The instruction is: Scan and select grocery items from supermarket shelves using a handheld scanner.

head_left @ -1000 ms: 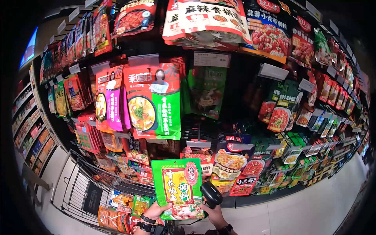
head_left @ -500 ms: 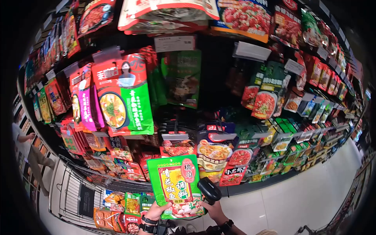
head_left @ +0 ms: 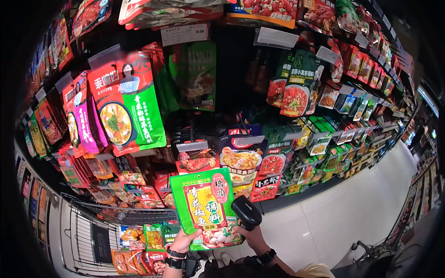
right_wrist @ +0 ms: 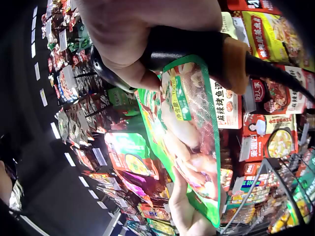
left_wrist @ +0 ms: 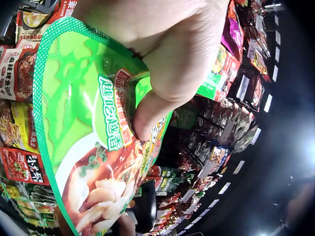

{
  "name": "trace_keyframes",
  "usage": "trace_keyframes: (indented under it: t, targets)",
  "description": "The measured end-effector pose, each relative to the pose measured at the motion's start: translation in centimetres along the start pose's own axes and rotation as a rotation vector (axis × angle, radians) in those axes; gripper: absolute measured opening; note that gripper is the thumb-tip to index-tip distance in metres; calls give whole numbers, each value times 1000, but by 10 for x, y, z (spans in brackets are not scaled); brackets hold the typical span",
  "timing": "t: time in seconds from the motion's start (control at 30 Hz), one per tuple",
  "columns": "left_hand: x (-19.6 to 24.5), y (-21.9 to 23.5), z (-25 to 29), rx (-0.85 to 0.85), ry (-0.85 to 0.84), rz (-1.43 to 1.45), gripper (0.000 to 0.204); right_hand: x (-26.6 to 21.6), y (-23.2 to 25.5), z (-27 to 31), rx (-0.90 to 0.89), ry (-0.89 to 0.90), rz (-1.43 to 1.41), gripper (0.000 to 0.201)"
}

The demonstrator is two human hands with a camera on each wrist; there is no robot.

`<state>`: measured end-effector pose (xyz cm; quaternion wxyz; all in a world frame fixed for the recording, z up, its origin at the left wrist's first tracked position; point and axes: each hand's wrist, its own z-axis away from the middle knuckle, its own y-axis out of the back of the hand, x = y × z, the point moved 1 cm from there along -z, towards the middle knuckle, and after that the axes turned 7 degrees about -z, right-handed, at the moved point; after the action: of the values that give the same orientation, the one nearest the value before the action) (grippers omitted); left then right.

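Note:
A green seasoning packet (head_left: 204, 208) with a red-and-yellow label stands upright, its front facing me. My left hand (head_left: 184, 242) grips its lower left edge; in the left wrist view the thumb (left_wrist: 152, 115) presses on the printed front. On the other side, my right hand (head_left: 252, 240) pinches the packet's lower right edge under the thumb. That same hand grips a black handheld barcode scanner (head_left: 247, 213), its head jutting up beside the packet. The scanner's black handle (right_wrist: 172, 46) and cable (right_wrist: 278, 73) show in the right wrist view.
Hanging seasoning packets (head_left: 123, 104) fill the shelf rack ahead, with price tags (head_left: 185, 34) on the hooks. A wire shopping cart (head_left: 69, 231) holding several packets (head_left: 130, 262) stands at lower left. Pale tiled floor (head_left: 306, 208) stretches to the right.
The view has turned to the right and down, so the rack slides left and up. Both hands keep hold of the packet and scanner. A passer-by at the left has left the view.

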<state>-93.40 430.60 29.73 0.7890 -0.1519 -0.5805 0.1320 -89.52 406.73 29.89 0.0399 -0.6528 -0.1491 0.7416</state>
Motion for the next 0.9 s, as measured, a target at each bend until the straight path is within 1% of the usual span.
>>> trace_keyframes:
  t: [0.03,0.07,0.1,0.17,0.2,0.23,0.33,0.37,0.4,0.43,0.5,0.57,0.63,0.67,0.73,0.83,0.9]
  targets:
    - [0,1,0,-3,12,6,45,-1,-2,4,25,-35,-20,38]
    - [-1,5,1,-13,-2,-17,45,9,1,5,8,-29,-44,39]
    - [-5,10,4,-18,-11,-40,46,12,-3,7,8,-41,-120,38]
    - [-9,16,8,11,-6,-73,45,9,-11,14,26,-37,-141,38]
    - [-15,20,10,-2,-20,-50,45,11,-12,15,33,-47,-138,38]
    - [-23,28,11,-16,-30,-27,44,16,-13,15,-1,-66,-97,37]
    - [-43,47,23,93,56,-24,42,37,-13,23,-56,-85,83,33]
    - [-46,50,29,103,31,23,42,43,-15,24,-74,-89,116,33]
    - [-50,55,34,132,43,19,42,42,-20,26,-80,-63,122,29]
    - [-55,62,38,161,51,14,42,40,-21,25,-71,-75,119,29]
    - [-64,69,42,190,51,37,43,35,-24,23,-182,-184,256,30]
    - [-68,73,44,200,74,51,43,29,-27,21,-197,-206,240,30]
    - [-64,69,43,217,73,55,44,32,-27,17,-231,-106,225,29]
    - [-62,67,42,220,57,59,44,33,-26,15,-229,-105,222,29]
    - [-53,57,42,225,34,49,45,34,-24,14,-221,-40,223,27]
    - [-54,53,43,228,31,34,45,33,-25,16,-191,-20,142,29]
    - [-57,53,46,224,21,4,43,25,-27,18,-214,-18,104,29]
